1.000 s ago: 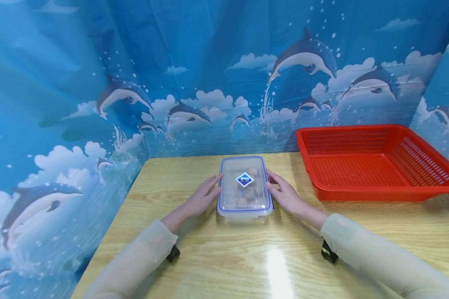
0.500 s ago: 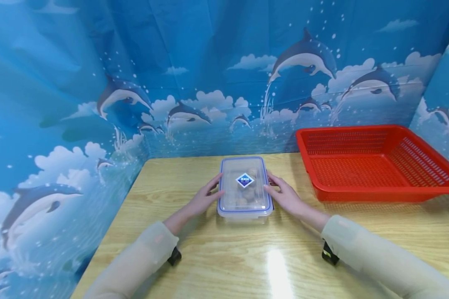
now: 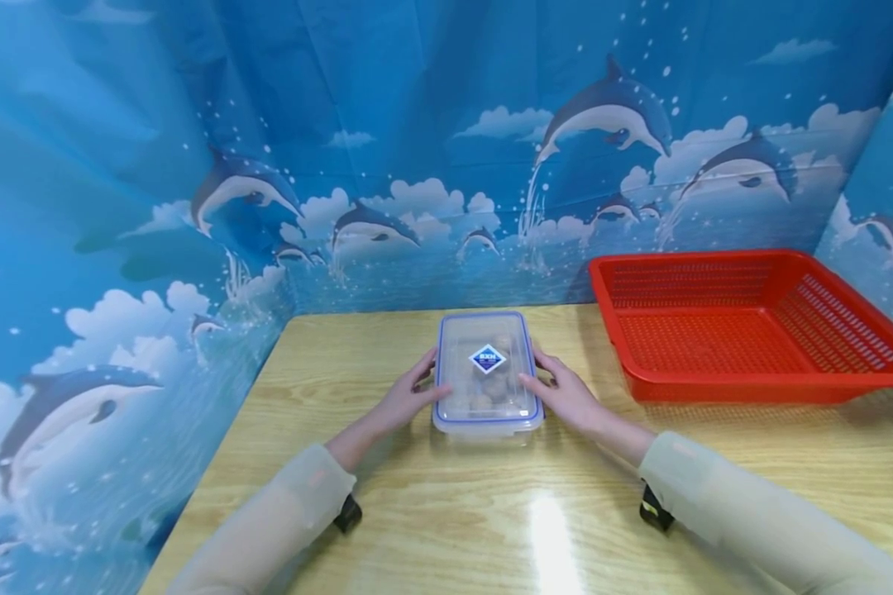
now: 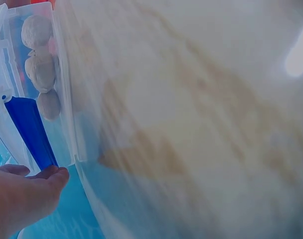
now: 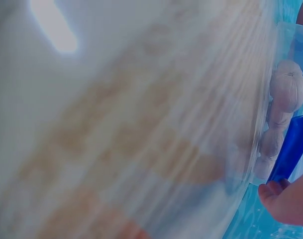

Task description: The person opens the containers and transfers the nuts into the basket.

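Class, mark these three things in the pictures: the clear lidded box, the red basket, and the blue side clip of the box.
clear lidded box [image 3: 487,388], head view, on its lid.
red basket [image 3: 729,388], head view, on its front wall.
blue side clip [image 4: 29,130], left wrist view, mid-strip.

The head view looks forward and down over the table [image 3: 417,529], while both wrist views sit close beside the box [image 3: 487,372], sharing its sides.
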A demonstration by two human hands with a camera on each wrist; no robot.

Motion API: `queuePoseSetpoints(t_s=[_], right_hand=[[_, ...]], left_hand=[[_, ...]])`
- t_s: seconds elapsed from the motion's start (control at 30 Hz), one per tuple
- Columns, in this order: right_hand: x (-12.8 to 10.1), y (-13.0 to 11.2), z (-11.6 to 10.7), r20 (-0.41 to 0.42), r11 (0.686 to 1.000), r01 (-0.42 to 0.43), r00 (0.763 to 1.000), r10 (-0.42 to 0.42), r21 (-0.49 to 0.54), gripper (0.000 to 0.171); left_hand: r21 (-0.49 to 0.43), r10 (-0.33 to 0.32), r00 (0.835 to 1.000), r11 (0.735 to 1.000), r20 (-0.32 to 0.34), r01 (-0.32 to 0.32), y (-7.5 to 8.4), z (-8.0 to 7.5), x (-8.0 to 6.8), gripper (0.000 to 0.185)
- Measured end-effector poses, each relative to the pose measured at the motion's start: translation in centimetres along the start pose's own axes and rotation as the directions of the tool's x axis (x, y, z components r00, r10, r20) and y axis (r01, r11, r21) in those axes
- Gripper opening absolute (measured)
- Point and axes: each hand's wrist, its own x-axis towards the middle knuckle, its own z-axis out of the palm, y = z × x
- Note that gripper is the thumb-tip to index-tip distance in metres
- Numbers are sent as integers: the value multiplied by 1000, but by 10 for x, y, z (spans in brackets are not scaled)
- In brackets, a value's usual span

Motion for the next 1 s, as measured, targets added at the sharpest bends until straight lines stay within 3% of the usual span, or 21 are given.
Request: queuePoseSetpoints(t_s=[0.3, 1.0], right_hand=[[-1, -1, -1, 8, 999, -43, 999, 43, -4, 66], [-2, -6, -3, 52, 991, -82, 996, 76, 104, 67]], left_hand=[[-74, -59, 998, 996, -23, 57, 0, 2, 0, 76], [-128, -56, 998, 990, -23, 52, 0, 1, 2, 77]])
